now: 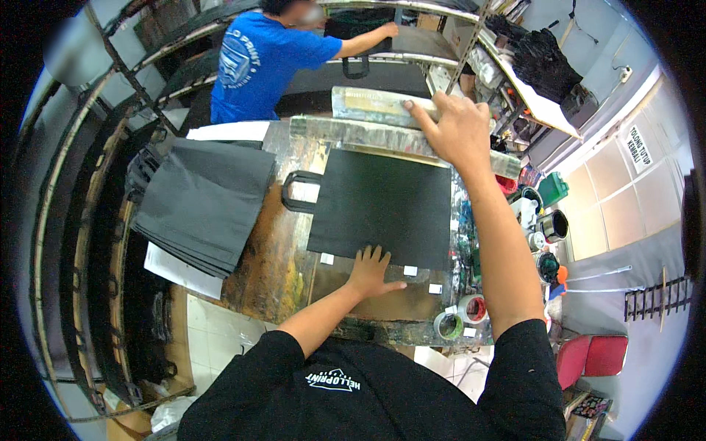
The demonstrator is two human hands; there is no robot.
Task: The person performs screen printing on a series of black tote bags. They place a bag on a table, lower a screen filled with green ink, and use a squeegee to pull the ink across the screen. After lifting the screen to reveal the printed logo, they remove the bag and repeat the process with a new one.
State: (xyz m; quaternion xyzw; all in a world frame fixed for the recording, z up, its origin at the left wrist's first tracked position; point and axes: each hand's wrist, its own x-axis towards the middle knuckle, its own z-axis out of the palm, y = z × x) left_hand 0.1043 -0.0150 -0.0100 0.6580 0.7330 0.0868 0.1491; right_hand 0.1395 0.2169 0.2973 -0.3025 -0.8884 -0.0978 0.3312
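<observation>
A flat black bag (382,206) lies on the work table, its looped handle (300,191) pointing left. My left hand (370,274) rests with fingers spread at the bag's near edge, fingertips on the fabric. At the far side, my right hand (460,132) grips a pale, paint-smeared flat bar (375,104), thumb along its face. Just below that bar runs a long, stained frame edge (353,134), behind the bag. Whether the bar and the frame are joined cannot be made out. Small white tabs (410,270) sit along the bag's near side.
Left on the table is a stack of black bags (206,198). Tape rolls (473,309) lie near the right front corner, with paint containers (551,224) beyond. A co-worker in a blue shirt (265,62) reaches to racks holding bags. A red chair (592,360) stands right.
</observation>
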